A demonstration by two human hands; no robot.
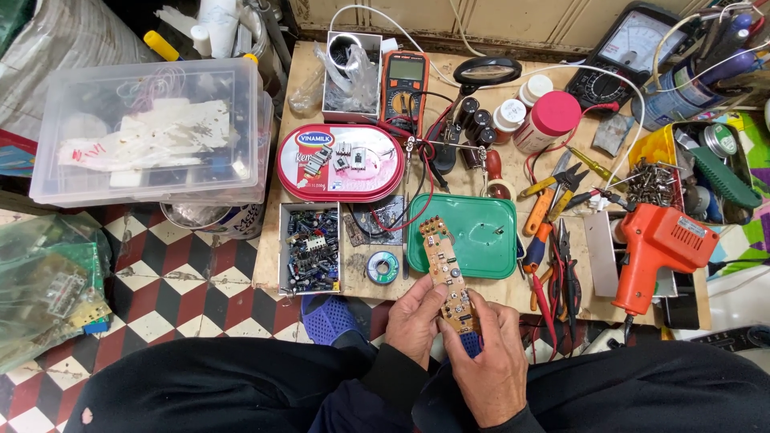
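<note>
Both hands met over the person's lap at the near edge of the low wooden worktop. The left hand had its grip closed on the lower end of 1 long, narrow tan circuit board, fingers wrapped round its left edge. The right hand also gripped that lower end, thumb pressed on the board's face. The board rose tilted away from the hands, its upper end lying over the near left corner of 1 green rectangular plastic tray.

Just left of the board sat 1 small spool of solder wire, and beyond that 1 open rectangular box of small dark electronic parts. Behind it stood 1 oval red and pink plastic tub lid carrying a few small components. 1 orange digital multimeter lay further back, its red and black leads trailing toward the tray. 1 black analogue meter leaned at the far right.

Right of the tray were 1 orange pistol-shaped soldering gun and several pliers with red, orange and yellow handles; I could not count them exactly. 1 white bottle with a pink cap stood behind. 1 clear lidded plastic storage box sat off the worktop at the left, above the red, black and white chequered floor
</note>
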